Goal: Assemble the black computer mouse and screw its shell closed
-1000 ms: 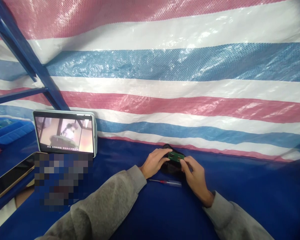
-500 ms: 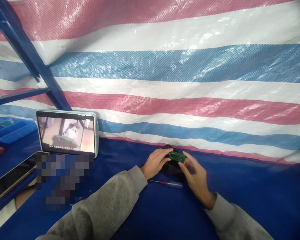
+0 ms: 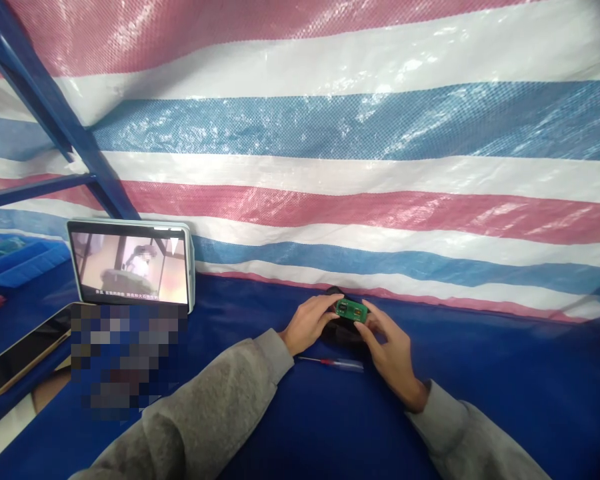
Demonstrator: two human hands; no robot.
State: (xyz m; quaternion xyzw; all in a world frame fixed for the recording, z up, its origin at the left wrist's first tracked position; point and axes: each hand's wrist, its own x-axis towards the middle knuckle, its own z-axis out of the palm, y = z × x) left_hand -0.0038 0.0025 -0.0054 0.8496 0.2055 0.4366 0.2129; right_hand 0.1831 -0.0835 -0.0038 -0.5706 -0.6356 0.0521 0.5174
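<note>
Steadying the board (image 3: 351, 311) calls for light fingertip pressure at its edges: the left hand (image 3: 307, 325) has its grip pinched on one end, the right hand (image 3: 394, 351) on the other, over a black item (image 3: 344, 337), the screwdriver (image 3: 330, 363) near on the worktop (image 3: 340, 427).

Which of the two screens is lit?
The tablet, standing before the striped sheet, shows a captioned picture; the phone, nearer the viewer, is dark.

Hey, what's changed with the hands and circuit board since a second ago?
The right hand has spread its thumb and forefinger apart at the right end of the green circuit board, which now shows more of its face. The left hand kept its grip; the screwdriver stayed put.
</note>
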